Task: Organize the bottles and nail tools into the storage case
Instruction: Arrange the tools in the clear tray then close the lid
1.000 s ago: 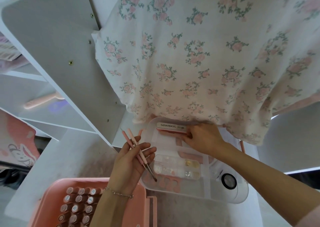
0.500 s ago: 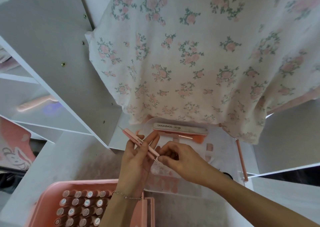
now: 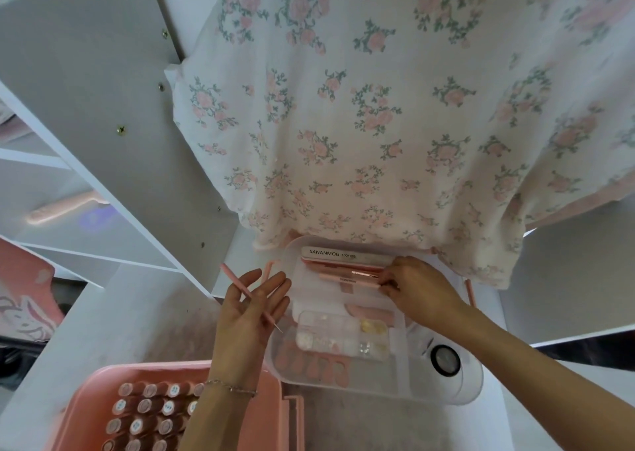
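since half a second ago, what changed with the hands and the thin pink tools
The right hand took one thin pink nail tool from the left hand's pair and carried it away to the far compartment of the clear plastic storage case, laying it beside the white nail file marked SANANMOG. The left hand now holds a single pink tool. The pink tray of polish bottles and the file stayed put.

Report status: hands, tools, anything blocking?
Left hand holds one pink tool. Right hand fingers set another into clear case. Nothing blocking.
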Action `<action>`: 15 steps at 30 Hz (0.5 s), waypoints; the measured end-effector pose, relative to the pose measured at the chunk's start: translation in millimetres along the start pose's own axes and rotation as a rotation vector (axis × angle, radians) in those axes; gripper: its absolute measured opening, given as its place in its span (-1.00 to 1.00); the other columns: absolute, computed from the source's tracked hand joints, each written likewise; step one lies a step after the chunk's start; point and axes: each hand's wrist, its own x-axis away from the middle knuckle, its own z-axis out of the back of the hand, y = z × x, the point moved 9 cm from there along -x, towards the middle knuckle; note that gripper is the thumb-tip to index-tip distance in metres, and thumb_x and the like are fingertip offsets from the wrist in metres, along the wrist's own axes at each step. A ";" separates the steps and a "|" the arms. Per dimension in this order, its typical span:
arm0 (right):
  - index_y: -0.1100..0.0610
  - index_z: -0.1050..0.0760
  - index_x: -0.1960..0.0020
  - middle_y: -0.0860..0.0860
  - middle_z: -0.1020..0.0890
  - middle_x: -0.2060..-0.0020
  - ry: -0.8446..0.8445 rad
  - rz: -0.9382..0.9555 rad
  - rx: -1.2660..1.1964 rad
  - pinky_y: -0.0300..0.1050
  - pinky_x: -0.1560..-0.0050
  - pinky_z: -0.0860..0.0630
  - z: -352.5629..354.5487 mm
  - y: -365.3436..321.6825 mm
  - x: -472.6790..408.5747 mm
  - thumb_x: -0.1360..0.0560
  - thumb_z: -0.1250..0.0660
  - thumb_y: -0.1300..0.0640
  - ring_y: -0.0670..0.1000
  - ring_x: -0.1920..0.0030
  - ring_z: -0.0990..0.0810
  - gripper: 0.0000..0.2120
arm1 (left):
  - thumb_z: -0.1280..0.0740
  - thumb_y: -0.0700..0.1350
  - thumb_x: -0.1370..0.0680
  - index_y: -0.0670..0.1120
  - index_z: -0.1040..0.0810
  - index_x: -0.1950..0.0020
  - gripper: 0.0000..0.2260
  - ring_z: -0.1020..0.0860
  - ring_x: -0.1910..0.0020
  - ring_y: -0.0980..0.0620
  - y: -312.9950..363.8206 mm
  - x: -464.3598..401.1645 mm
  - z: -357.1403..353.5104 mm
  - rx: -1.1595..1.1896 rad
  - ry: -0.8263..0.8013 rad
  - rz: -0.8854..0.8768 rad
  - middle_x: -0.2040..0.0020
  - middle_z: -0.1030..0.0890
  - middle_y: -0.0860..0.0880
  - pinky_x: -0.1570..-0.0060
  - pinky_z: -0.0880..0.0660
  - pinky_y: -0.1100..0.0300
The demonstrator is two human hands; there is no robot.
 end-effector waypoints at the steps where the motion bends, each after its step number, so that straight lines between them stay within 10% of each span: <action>1: 0.05 -0.57 -0.10 0.01 -0.58 -0.06 0.001 0.001 0.026 -0.15 0.02 -0.43 -1.9 -1.6 -3.2 -0.52 -0.22 0.08 0.03 -0.06 -0.51 -0.78 | -0.09 -0.32 -0.59 -0.12 -0.43 -0.04 -0.82 -0.62 0.01 -0.05 -0.4 -0.3 -0.1 -0.004 0.000 0.001 -0.03 -0.61 -0.20 0.04 -0.58 0.15; 15: 0.10 -0.54 0.09 0.04 -0.66 0.14 0.039 0.140 0.444 -0.14 0.28 -0.30 -3.6 -17.3 -25.2 -0.50 -0.20 0.01 0.08 0.13 -0.61 -0.79 | -0.07 -0.34 -0.59 -0.15 -0.43 -0.04 -0.81 -0.61 0.00 -0.11 -1.3 -1.4 1.0 0.021 0.003 0.025 -0.01 -0.60 -0.23 0.06 -0.58 0.14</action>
